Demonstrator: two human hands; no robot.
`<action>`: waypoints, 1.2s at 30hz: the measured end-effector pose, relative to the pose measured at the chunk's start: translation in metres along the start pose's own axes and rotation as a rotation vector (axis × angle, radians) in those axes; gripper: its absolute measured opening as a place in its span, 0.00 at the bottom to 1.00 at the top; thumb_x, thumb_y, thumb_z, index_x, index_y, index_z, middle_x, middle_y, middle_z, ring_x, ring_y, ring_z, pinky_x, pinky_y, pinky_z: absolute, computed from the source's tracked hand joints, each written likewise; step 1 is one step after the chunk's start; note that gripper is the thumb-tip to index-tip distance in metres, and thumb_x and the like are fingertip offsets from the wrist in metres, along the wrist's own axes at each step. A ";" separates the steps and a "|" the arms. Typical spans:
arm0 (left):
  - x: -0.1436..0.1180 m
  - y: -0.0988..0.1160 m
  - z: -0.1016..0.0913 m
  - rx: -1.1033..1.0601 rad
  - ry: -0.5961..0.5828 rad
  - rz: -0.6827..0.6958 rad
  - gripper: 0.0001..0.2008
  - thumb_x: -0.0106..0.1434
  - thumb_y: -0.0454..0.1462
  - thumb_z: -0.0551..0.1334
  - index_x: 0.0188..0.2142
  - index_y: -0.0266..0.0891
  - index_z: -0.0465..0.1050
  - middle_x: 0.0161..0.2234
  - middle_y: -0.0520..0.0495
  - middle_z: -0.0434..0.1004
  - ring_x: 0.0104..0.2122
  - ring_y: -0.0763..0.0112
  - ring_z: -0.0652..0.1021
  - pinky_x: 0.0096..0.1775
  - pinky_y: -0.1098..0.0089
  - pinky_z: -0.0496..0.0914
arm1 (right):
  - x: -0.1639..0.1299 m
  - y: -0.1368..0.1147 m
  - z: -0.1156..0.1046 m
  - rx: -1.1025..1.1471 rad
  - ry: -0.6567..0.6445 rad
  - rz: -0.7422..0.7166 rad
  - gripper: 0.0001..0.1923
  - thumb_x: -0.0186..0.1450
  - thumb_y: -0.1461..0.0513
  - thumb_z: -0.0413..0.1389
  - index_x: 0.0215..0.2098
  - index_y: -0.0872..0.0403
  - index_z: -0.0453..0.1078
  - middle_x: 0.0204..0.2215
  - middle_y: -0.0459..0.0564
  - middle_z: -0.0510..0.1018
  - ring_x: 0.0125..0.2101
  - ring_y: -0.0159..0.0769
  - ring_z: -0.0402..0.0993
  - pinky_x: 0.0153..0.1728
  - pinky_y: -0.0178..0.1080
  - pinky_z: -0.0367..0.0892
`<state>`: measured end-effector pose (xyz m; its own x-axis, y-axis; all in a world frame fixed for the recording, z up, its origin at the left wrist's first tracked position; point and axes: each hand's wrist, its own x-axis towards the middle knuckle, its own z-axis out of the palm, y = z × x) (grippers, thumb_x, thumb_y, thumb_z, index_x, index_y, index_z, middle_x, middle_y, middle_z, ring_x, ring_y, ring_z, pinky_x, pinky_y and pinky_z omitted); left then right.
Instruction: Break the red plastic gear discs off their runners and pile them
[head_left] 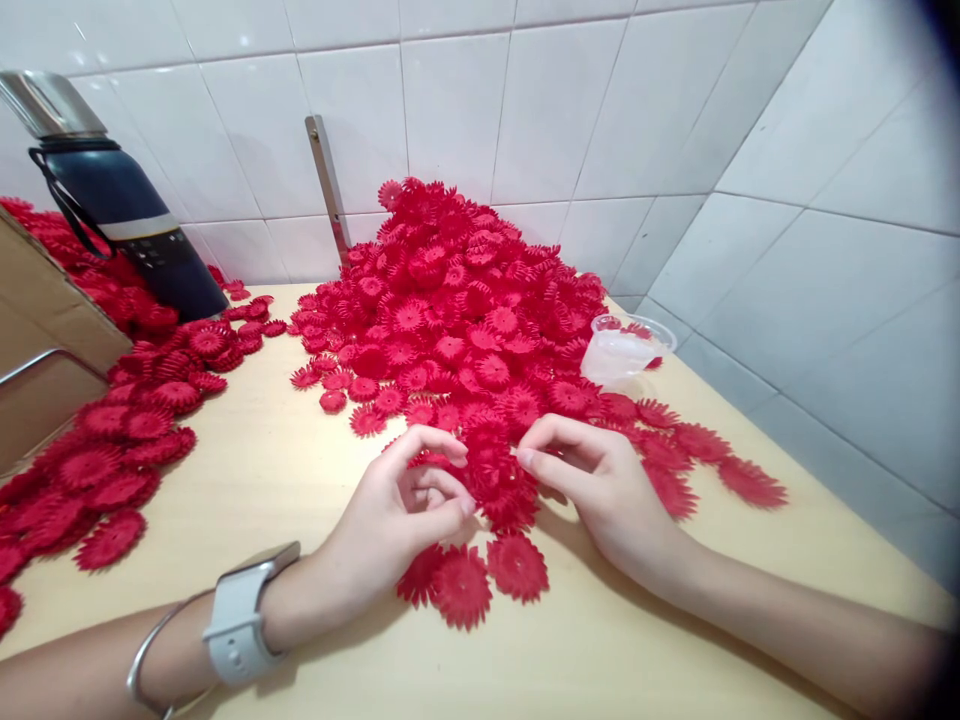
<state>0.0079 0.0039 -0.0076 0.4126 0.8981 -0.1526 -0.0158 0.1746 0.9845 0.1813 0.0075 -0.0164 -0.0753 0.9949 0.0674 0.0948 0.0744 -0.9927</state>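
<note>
Both wrists rest on the table (300, 480). Left hand (390, 530) curls around a red flower (431, 462); right hand (600, 480) pinches into the pile (457, 300), fingers half closed, grip unclear.

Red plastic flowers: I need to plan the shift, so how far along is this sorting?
Done: a flat spread lies at left. In hand: the left hand and right hand pick at flowers at the pile's near edge. Left: the big heap, seemingly most.
</note>
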 end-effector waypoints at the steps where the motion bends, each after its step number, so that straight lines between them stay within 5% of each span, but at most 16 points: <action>1: 0.000 0.000 0.000 0.007 0.001 -0.002 0.12 0.53 0.26 0.58 0.35 0.40 0.60 0.20 0.58 0.68 0.21 0.81 0.68 0.27 0.76 0.62 | 0.000 0.000 0.000 0.003 0.025 -0.001 0.06 0.54 0.65 0.53 0.19 0.56 0.64 0.16 0.41 0.64 0.18 0.27 0.58 0.19 0.31 0.55; 15: -0.003 0.001 0.000 0.014 0.007 -0.016 0.10 0.55 0.31 0.60 0.35 0.41 0.60 0.22 0.56 0.69 0.20 0.81 0.67 0.25 0.77 0.61 | 0.005 0.006 0.000 0.056 0.271 -0.032 0.07 0.55 0.59 0.57 0.27 0.53 0.63 0.23 0.42 0.65 0.22 0.27 0.60 0.22 0.31 0.58; 22: 0.000 0.002 0.000 -0.019 0.057 0.037 0.11 0.54 0.31 0.62 0.34 0.40 0.60 0.24 0.54 0.71 0.26 0.76 0.73 0.26 0.77 0.65 | -0.007 -0.007 0.005 -0.101 -0.262 -0.019 0.07 0.56 0.61 0.57 0.23 0.55 0.64 0.19 0.44 0.69 0.20 0.29 0.64 0.20 0.32 0.61; 36: -0.002 0.001 0.001 -0.013 0.040 0.040 0.10 0.54 0.31 0.62 0.34 0.40 0.63 0.25 0.55 0.69 0.26 0.79 0.71 0.29 0.78 0.65 | -0.004 -0.004 0.003 -0.082 -0.338 -0.003 0.05 0.58 0.64 0.52 0.25 0.56 0.68 0.22 0.45 0.72 0.23 0.30 0.68 0.25 0.32 0.63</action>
<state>0.0076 0.0019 -0.0060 0.3747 0.9198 -0.1164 -0.0439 0.1430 0.9887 0.1782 0.0027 -0.0135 -0.3988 0.9168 0.0198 0.1726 0.0963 -0.9803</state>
